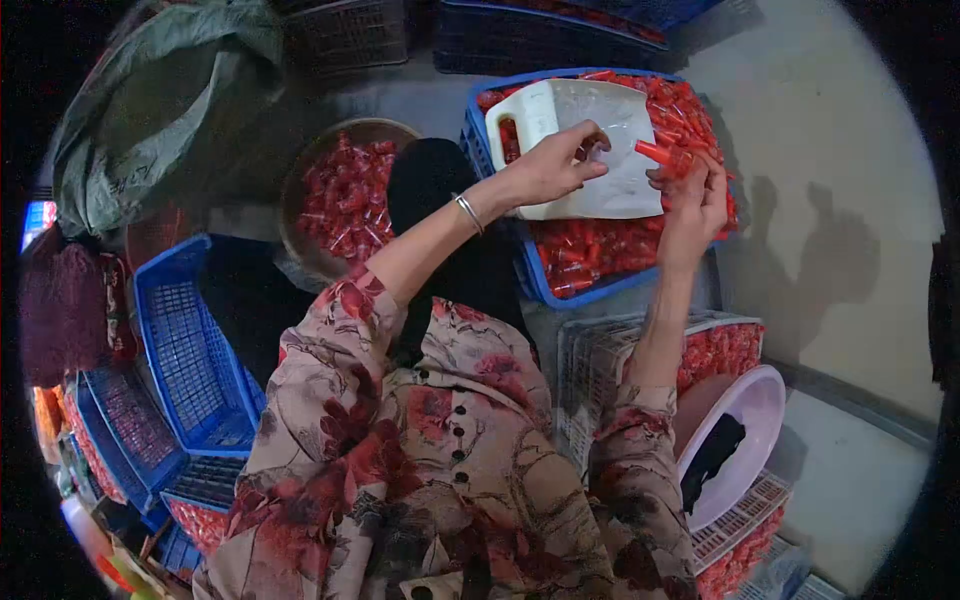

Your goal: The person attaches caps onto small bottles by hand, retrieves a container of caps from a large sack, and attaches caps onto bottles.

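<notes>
My left hand (562, 168) is over a cut white plastic jug (540, 120), thumb and forefinger curled around something small and clear that I cannot make out. My right hand (695, 195) holds a red tube (660, 155) with a clear part, just off the jug's right edge. The jug lies on its side on a blue crate (540, 285) filled with red pieces (590, 255). More red and clear pieces (350, 195) fill a round brown bowl (290, 225) to the left of the crate.
An empty-looking blue basket (185, 340) stands at the left, below a green sack (165, 110). A pink basin (765, 430) with black cloth sits on stacked crates at the lower right. A wall (850, 130) runs along the right.
</notes>
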The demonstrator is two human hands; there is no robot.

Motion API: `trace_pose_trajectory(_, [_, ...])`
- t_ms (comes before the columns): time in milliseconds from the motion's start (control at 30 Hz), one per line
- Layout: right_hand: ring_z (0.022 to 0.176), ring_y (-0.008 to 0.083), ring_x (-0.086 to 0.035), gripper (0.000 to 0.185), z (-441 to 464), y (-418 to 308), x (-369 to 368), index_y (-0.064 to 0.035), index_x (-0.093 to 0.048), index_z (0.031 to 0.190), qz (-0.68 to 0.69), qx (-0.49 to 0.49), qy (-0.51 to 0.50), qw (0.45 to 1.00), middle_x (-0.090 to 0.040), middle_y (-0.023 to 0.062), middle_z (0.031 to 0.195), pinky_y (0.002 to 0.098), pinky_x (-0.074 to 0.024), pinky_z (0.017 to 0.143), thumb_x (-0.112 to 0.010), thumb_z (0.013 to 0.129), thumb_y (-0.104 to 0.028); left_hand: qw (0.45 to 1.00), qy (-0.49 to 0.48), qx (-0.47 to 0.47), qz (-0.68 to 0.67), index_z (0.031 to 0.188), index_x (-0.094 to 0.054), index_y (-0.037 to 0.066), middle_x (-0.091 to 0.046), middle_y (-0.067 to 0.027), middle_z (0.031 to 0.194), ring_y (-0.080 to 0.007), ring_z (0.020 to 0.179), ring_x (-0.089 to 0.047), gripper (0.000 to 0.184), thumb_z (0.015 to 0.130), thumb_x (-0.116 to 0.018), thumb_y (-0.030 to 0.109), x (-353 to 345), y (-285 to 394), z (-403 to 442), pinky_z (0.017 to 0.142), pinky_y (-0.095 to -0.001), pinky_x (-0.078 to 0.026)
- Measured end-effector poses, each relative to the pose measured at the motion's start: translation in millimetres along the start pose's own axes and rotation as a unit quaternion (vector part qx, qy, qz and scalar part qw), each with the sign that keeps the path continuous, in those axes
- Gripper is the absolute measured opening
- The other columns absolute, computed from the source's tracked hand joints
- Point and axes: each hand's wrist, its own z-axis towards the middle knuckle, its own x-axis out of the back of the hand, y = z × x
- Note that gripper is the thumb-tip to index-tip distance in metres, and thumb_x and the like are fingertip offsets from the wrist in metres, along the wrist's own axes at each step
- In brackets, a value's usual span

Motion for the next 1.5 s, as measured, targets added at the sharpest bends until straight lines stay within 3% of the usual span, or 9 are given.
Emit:
trace_pose_trajectory(167, [0.083,0.0139,-0.062,0.025,-10,-16,-43,-0.0017,-0.053,0.115,-0.203,0.053,-0.242,0.947,-0.061,0.0081,0.096,0.0267,-0.0499,0.073,-0.057,0.093,-0.013,0.994,0.003,-0.012,-0.108,0.119,-0.049,0.003,-0.059,-0.0062,0.094,-0.0115,0.083,-0.06,0.034,0.098,-0.052,0.03,36,17,-56,0.066,-0.0258,-0.052])
trace_pose_trajectory(333, [0.09,0.0378,-0.062,0.033,-30,-36,-74,-0.0017,-0.049,0.117,-0.306,0.097,-0.451,0.833,-0.059,0.021,0.098,0.0376,-0.0481,0.077,-0.06,0.087,-0.006,0.981,-0.05,0.082,-0.168,0.112,-0.052,0.003,-0.056,-0.0014,0.082,-0.0082,0.07,-0.057,0.034,0.102,-0.043,0.034,62,13,-117,0.061,-0.0223,-0.048])
trace_pose_trajectory(533, [0.093,0.0411,-0.058,0.046,-42,-31,-99,-0.0033,-0.047,0.121,-0.373,0.258,-0.534,0.713,-0.057,0.0196,0.105,0.0455,-0.0477,0.077,-0.065,0.079,0.0,0.98,-0.072,0.099,-0.157,0.11,-0.052,0.002,-0.051,0.0009,0.083,-0.0079,0.066,-0.048,0.033,0.101,-0.046,0.033,87,21,-169,0.061,-0.0222,-0.041])
trace_pose_trajectory(833, [0.094,0.0393,-0.059,0.058,-82,8,-105,-0.0018,-0.045,0.128,-0.333,0.258,-0.557,0.716,-0.057,0.022,0.107,0.043,-0.05,0.079,-0.07,0.076,-0.005,0.979,-0.087,0.128,-0.129,0.097,-0.052,0.0,-0.045,0.0002,0.069,-0.0092,0.06,-0.042,0.035,0.102,-0.043,0.034,85,30,-202,0.056,-0.0266,-0.039])
trace_pose_trajectory(1000, [0.093,0.038,-0.06,0.059,-87,-11,-105,0.0007,-0.044,0.128,-0.355,0.304,-0.538,0.701,-0.058,0.0212,0.106,0.0415,-0.0507,0.078,-0.071,0.076,-0.008,0.98,-0.07,0.145,0.115,0.102,-0.051,-0.002,-0.049,-0.0055,0.07,-0.0146,0.062,-0.049,0.036,0.101,-0.043,0.034,81,38,-207,0.058,-0.0329,-0.041])
trace_pose_trajectory(1267, [0.09,0.0373,-0.061,0.061,-96,-12,-95,0.0003,-0.044,0.128,-0.343,0.312,-0.578,0.672,-0.058,0.0208,0.107,0.0416,-0.0509,0.077,-0.073,0.075,-0.01,0.986,-0.092,0.138,-0.025,0.109,-0.049,0.0,-0.053,-0.0101,0.073,-0.0177,0.065,-0.054,0.032,0.1,-0.045,0.031,65,40,-211,0.055,-0.0334,-0.044])
trace_pose_trajectory(1367, [0.093,0.0347,-0.062,0.055,-101,-8,-90,-0.0001,-0.042,0.129,-0.33,0.195,-0.583,0.717,-0.058,0.0221,0.11,0.0366,-0.0508,0.078,-0.068,0.083,-0.014,0.991,-0.082,0.1,0.046,0.116,-0.047,0.0,-0.052,-0.0119,0.078,-0.0221,0.068,-0.056,0.028,0.096,-0.049,0.019,60,44,-213,0.055,-0.0335,-0.045])
trace_pose_trajectory(1433, [0.093,0.0291,-0.064,0.048,-110,1,-96,-0.0001,-0.038,0.131,-0.18,-0.018,-0.541,0.821,-0.062,0.0186,0.11,0.0329,-0.0505,0.074,-0.058,0.092,-0.019,0.99,-0.058,0.073,0.103,0.118,-0.045,0.0,-0.053,-0.0149,0.084,-0.0265,0.073,-0.058,0.029,0.092,-0.051,0.01,59,42,-212,0.059,-0.0358,-0.047])
trace_pose_trajectory(1500, [0.083,0.0229,-0.063,0.047,-119,1,-104,-0.0009,-0.037,0.133,-0.127,-0.128,-0.532,0.828,-0.062,0.0135,0.103,0.03,-0.0484,0.067,-0.055,0.094,-0.019,0.974,-0.019,-0.064,0.217,0.121,-0.043,-0.001,-0.052,-0.0201,0.097,-0.0382,0.087,-0.058,0.043,0.079,-0.052,-0.003,62,32,-219,0.069,-0.0413,-0.048])
